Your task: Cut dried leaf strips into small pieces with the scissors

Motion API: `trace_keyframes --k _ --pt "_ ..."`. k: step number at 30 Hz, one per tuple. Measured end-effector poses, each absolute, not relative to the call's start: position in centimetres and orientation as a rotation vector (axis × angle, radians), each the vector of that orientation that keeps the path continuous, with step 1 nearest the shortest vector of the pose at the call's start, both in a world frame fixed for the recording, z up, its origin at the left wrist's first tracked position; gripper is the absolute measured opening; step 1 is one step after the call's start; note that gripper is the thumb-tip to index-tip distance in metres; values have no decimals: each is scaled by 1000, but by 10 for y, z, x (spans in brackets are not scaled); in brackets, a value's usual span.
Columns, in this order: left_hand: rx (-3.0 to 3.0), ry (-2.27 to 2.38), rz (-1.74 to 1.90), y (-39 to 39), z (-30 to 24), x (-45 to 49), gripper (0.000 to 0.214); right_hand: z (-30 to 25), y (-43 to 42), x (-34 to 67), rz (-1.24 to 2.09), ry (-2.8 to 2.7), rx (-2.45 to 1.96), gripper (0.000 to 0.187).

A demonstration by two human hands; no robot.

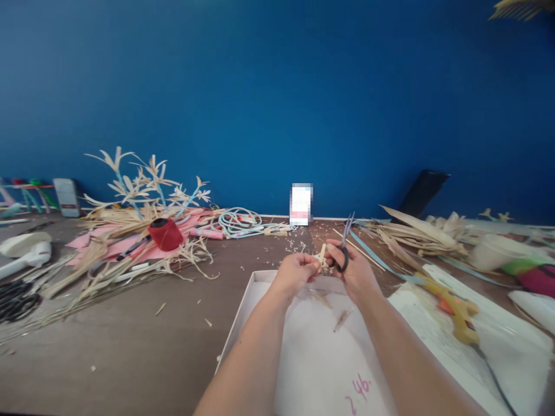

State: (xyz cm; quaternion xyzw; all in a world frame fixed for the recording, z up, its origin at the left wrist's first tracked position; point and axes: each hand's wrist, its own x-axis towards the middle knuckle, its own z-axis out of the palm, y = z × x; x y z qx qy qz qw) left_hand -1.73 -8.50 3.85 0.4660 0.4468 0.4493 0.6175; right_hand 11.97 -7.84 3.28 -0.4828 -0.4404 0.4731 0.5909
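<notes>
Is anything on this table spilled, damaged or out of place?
Pale straw clippings lie scattered on the brown table beyond the white tray, and the red thread spool lies tipped on its side.

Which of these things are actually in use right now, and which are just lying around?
In use: left hand pinching straw piece; right hand holding scissors; white box beneath.
Lying about: red spool, glue gun, straw flowers, coiled cable.

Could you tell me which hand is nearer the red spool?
Left. The left hand, holding straw, is right of the spool; the right hand, with scissors, is farther right.
</notes>
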Motion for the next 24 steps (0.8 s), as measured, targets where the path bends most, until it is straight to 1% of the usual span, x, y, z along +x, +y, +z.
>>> trace_keyframes --k 8,13,24 --pt "899 1001 1308 -76 33 -27 28 37 -90 108 1187 -1273 -1234 49" --pt "878 974 1368 -73 29 -27 28 40 -94 105 1206 -1407 -1293 52" --pt "885 1058 1426 -72 39 -37 27 46 -100 104 1197 -1650 -1292 50"
